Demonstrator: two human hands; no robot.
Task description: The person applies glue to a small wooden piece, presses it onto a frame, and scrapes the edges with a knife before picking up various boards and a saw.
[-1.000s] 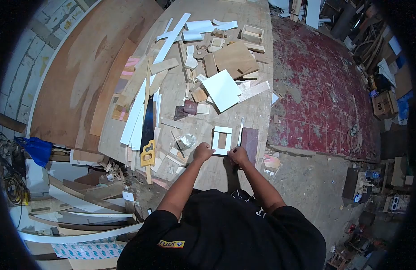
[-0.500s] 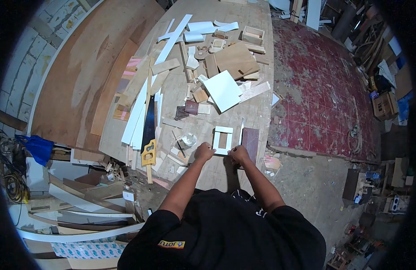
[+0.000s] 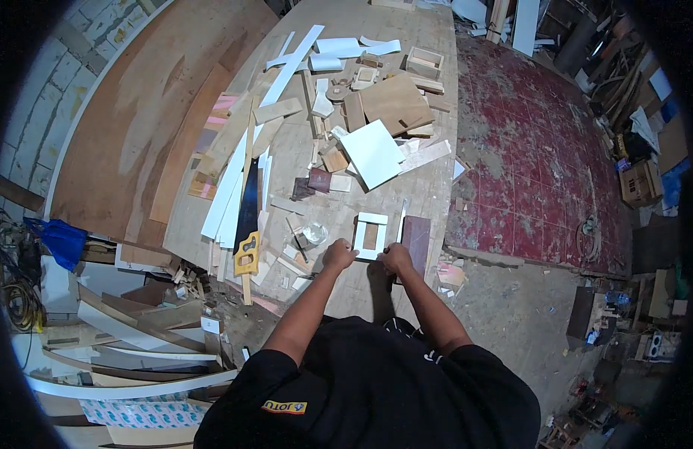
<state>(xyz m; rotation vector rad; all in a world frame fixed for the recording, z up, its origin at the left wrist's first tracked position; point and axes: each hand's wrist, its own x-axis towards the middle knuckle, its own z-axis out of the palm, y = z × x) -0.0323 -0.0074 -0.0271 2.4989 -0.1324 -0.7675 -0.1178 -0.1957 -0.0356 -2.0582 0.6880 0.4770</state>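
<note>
A small white rectangular frame (image 3: 370,218) with an open middle lies on the wooden table (image 3: 339,293) close in front of me. At its lower left corner, my left hand (image 3: 339,254) has its fingers closed on the edge. My right hand (image 3: 396,258) is closed at the lower right corner, by the same frame. Just beyond my right hand lie a thin metal strip (image 3: 402,217) and a dark reddish-brown block (image 3: 416,239). A clear cup (image 3: 314,233) stands to the left of the frame, near a dark pencil-like stick (image 3: 297,241).
A handsaw with a yellow handle (image 3: 247,253) lies on the left of the table. Farther up are a white square panel (image 3: 372,155), a brown board (image 3: 395,105), long white strips (image 3: 292,66) and small wooden boxes (image 3: 424,62). Red flooring (image 3: 533,157) is at the right.
The view has shifted slightly. Both hands stay at the white frame's near corners, with hardly any movement.
</note>
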